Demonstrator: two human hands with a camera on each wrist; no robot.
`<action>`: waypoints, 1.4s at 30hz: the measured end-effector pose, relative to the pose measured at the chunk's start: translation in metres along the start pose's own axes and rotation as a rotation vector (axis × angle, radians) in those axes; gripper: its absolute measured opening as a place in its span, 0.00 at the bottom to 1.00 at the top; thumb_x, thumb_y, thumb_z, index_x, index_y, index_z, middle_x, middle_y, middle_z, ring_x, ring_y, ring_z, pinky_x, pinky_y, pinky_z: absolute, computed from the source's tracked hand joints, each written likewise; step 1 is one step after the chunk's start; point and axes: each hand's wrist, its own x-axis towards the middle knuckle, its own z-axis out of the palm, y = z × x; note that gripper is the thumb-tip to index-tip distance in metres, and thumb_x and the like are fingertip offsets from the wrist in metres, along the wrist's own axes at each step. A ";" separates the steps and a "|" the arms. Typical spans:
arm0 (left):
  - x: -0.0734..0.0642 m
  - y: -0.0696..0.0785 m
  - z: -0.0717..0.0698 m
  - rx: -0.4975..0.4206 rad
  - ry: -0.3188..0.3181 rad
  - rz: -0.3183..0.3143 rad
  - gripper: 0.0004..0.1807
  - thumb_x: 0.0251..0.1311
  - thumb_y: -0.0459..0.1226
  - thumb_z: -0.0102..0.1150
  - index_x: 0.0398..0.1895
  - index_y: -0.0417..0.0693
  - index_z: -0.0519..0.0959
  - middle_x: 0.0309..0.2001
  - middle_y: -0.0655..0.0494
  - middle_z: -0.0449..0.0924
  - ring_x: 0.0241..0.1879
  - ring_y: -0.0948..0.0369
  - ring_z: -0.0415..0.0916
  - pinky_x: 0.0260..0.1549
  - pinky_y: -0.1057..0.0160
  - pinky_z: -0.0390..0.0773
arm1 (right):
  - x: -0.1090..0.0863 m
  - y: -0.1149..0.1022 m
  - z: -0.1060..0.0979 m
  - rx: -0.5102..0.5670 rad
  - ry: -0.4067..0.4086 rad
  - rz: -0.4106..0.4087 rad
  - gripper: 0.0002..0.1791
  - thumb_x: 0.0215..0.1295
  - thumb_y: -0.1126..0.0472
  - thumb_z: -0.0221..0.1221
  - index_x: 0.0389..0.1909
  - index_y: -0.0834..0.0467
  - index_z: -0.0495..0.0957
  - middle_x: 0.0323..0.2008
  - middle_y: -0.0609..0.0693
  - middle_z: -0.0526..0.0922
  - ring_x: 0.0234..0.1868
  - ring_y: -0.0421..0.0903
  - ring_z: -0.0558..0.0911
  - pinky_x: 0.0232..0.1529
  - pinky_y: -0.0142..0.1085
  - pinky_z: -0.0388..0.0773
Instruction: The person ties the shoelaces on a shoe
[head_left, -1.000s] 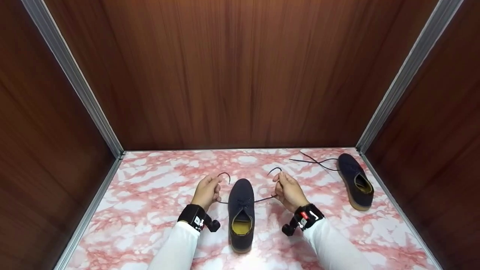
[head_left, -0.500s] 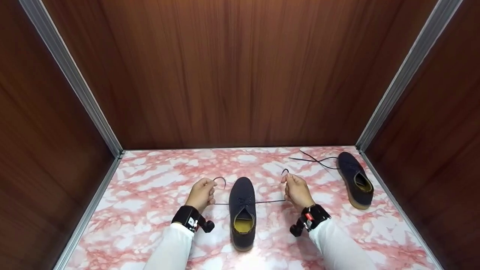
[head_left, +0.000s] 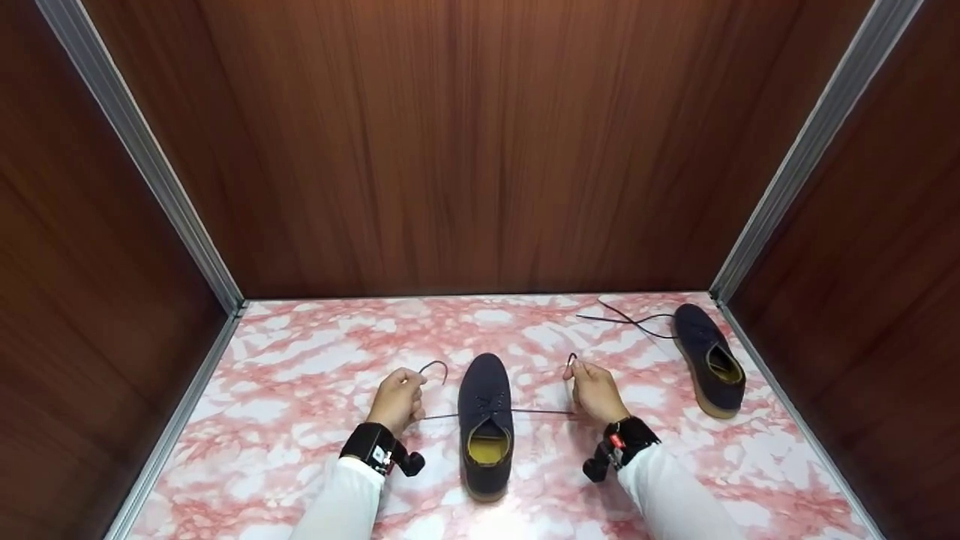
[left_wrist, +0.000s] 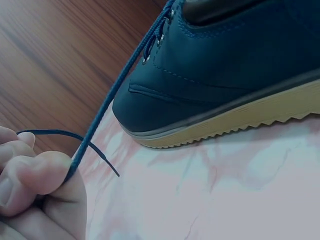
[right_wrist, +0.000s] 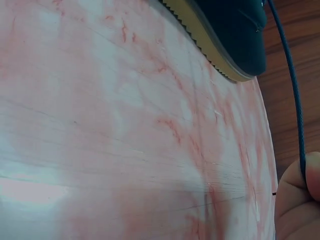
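A dark blue lace-up shoe (head_left: 484, 382) with a yellow insole stands upright in the middle, its toe pointing away. My left hand (head_left: 396, 400), left of the shoe, grips one end of its shoelace (head_left: 441, 416); the loose tip curls up past the fingers. On the other side my right hand (head_left: 598, 391) grips the opposite lace end, with a short tip bent over the fingertips. Both lace lengths run straight out sideways from the eyelets. In the left wrist view the lace (left_wrist: 107, 100) stretches from the eyelets into the curled fingers (left_wrist: 37, 175).
A matching shoe (head_left: 709, 360) sits at the right, its untied laces (head_left: 634, 322) lying crossed toward the left. Wood-patterned panels (head_left: 480, 150) with grey metal corner posts enclose the back and sides of the pink-and-white marbled surface (head_left: 315, 345).
Both hands have moved apart and a little nearer to me, drawing the lace ends outward until they run straight. The shoe stays about where it was.
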 end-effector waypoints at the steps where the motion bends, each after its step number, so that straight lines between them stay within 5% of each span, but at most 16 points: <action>1: 0.000 0.000 0.000 0.004 0.000 0.002 0.07 0.76 0.32 0.48 0.43 0.34 0.71 0.18 0.62 0.58 0.15 0.68 0.52 0.17 0.71 0.62 | 0.000 0.000 0.000 -0.008 -0.007 0.002 0.20 0.84 0.57 0.45 0.35 0.61 0.80 0.11 0.43 0.64 0.13 0.40 0.63 0.16 0.32 0.59; 13: -0.001 0.000 0.006 0.095 0.014 0.027 0.09 0.76 0.33 0.49 0.46 0.32 0.71 0.21 0.59 0.63 0.15 0.68 0.55 0.20 0.68 0.71 | -0.004 -0.001 0.003 -0.021 -0.161 0.094 0.20 0.84 0.57 0.44 0.46 0.66 0.82 0.12 0.42 0.61 0.12 0.40 0.65 0.19 0.33 0.68; 16: 0.001 0.004 0.009 0.109 0.030 0.027 0.09 0.75 0.33 0.49 0.46 0.31 0.71 0.23 0.58 0.65 0.15 0.67 0.58 0.22 0.67 0.77 | -0.007 -0.007 0.001 0.029 -0.238 0.137 0.19 0.81 0.61 0.44 0.54 0.70 0.78 0.14 0.43 0.62 0.16 0.42 0.68 0.25 0.37 0.78; 23: 0.006 0.015 0.012 0.096 0.070 0.046 0.07 0.74 0.32 0.50 0.39 0.34 0.71 0.24 0.55 0.72 0.18 0.64 0.73 0.28 0.64 0.86 | -0.011 -0.017 -0.003 0.157 -0.397 0.177 0.24 0.68 0.71 0.41 0.63 0.75 0.66 0.20 0.44 0.61 0.22 0.43 0.66 0.37 0.44 0.81; 29: 0.008 0.022 0.015 0.103 0.075 0.053 0.08 0.74 0.31 0.49 0.41 0.31 0.71 0.26 0.52 0.76 0.21 0.61 0.79 0.30 0.63 0.86 | -0.010 -0.017 -0.006 0.132 -0.494 0.142 0.23 0.75 0.71 0.39 0.67 0.76 0.60 0.24 0.48 0.71 0.27 0.44 0.72 0.44 0.50 0.84; 36: 0.008 0.030 0.019 0.178 0.053 0.075 0.11 0.77 0.32 0.49 0.49 0.28 0.71 0.31 0.47 0.82 0.25 0.61 0.82 0.34 0.62 0.87 | -0.012 -0.015 -0.006 0.158 -0.527 0.111 0.10 0.83 0.68 0.38 0.56 0.70 0.59 0.28 0.48 0.83 0.29 0.39 0.81 0.54 0.57 0.85; 42: 0.008 0.033 0.022 0.294 0.072 0.099 0.12 0.76 0.34 0.52 0.44 0.30 0.77 0.37 0.40 0.90 0.29 0.60 0.88 0.38 0.62 0.89 | -0.014 -0.019 -0.005 0.103 -0.493 0.101 0.07 0.83 0.67 0.41 0.46 0.67 0.65 0.34 0.56 0.90 0.32 0.42 0.89 0.55 0.56 0.86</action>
